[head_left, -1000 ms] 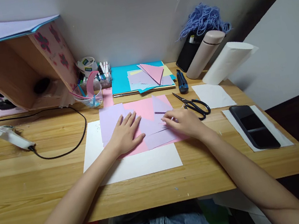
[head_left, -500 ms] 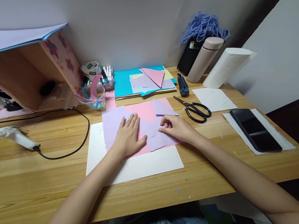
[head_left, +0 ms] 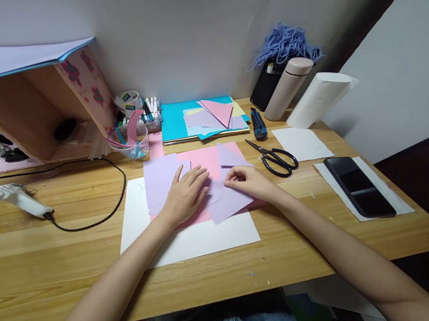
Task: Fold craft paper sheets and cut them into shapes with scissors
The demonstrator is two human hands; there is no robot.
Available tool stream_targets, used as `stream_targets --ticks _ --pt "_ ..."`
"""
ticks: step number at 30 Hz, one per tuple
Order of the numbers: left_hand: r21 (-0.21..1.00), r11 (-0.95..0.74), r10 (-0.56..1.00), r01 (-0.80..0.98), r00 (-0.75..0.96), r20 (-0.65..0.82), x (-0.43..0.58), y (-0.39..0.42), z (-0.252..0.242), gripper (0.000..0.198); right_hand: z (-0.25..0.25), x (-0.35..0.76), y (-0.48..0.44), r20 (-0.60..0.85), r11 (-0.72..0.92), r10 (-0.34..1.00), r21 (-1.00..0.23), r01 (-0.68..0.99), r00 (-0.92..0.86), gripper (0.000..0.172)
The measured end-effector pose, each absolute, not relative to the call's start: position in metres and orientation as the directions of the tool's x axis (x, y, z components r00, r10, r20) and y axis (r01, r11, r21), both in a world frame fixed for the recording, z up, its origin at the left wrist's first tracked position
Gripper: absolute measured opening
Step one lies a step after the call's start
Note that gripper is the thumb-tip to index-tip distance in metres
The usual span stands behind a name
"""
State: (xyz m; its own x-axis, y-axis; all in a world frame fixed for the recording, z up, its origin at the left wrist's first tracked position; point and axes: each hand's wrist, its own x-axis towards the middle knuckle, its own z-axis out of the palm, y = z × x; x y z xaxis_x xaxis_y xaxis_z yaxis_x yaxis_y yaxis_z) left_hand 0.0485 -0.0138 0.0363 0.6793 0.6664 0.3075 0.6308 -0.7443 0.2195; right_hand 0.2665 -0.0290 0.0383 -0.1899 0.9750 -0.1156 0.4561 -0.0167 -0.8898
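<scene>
My left hand (head_left: 187,193) lies with its fingers spread over pieces of purple paper and pink paper (head_left: 203,157). My right hand (head_left: 248,181) has thumb and forefinger pinched together at the top edge of a purple paper piece (head_left: 227,204). Another purple piece (head_left: 162,177) lies left of my left hand, and a small purple triangle (head_left: 228,157) sits just beyond my right fingers. Beneath the coloured paper is a white sheet (head_left: 211,239). Black-handled scissors (head_left: 275,157) rest to the right of the papers.
A blue utility knife (head_left: 258,123) lies behind the scissors. Coloured paper (head_left: 175,120) is stacked at the back. A hot glue gun (head_left: 21,199) with a black cord is at left, near a clear cup (head_left: 142,144). A phone (head_left: 359,186) rests on white tissue at right.
My left fingers have lifted slightly and shifted right. The purple piece at my right hand has turned a little, with its lower corner nearer me. The camera view has shifted slightly.
</scene>
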Motion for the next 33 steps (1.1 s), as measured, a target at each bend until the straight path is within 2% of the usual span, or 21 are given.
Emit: stream_targets --ticks 4,7,13,17,21,28,30,33 --pt "0.329 -0.713 0.701 0.619 0.611 0.368 0.053 -0.019 0.04 0.027 0.044 0.262 -0.033 -0.074 0.025 0.965 -0.93 0.368 -0.251 0.018" --pt "0.352 -0.722 0.692 0.596 0.611 0.385 0.055 -0.021 0.041 0.024 0.044 0.259 -0.035 -0.058 0.056 0.953 -0.93 0.363 -0.297 0.016" --pt "0.459 -0.693 0.714 0.555 0.615 0.334 0.058 -0.02 0.04 0.016 0.043 0.257 -0.038 0.001 0.126 0.945 -0.923 0.363 -0.326 0.019" --pt "0.529 -0.645 0.748 0.552 0.596 0.291 0.06 -0.022 0.041 0.008 0.043 0.256 -0.04 0.036 0.186 0.94 -0.889 0.419 -0.34 0.019" --pt "0.528 -0.624 0.765 0.576 0.589 0.261 0.061 -0.021 0.042 0.006 0.043 0.258 -0.037 0.061 0.234 0.937 -0.841 0.488 -0.344 0.013" --pt "0.533 -0.532 0.841 0.657 0.482 0.246 0.038 -0.001 0.042 0.005 0.057 0.29 -0.026 -0.008 0.113 0.978 -0.822 0.559 -0.209 0.017" --pt "0.53 -0.501 0.863 0.684 0.437 0.252 0.03 0.006 0.042 0.006 0.059 0.302 -0.021 -0.02 0.046 0.992 -0.861 0.507 -0.125 0.02" --pt "0.494 -0.403 0.912 0.77 0.295 0.285 0.016 0.014 0.045 0.01 0.051 0.318 -0.011 -0.028 -0.068 0.994 -0.925 0.375 0.11 0.027"
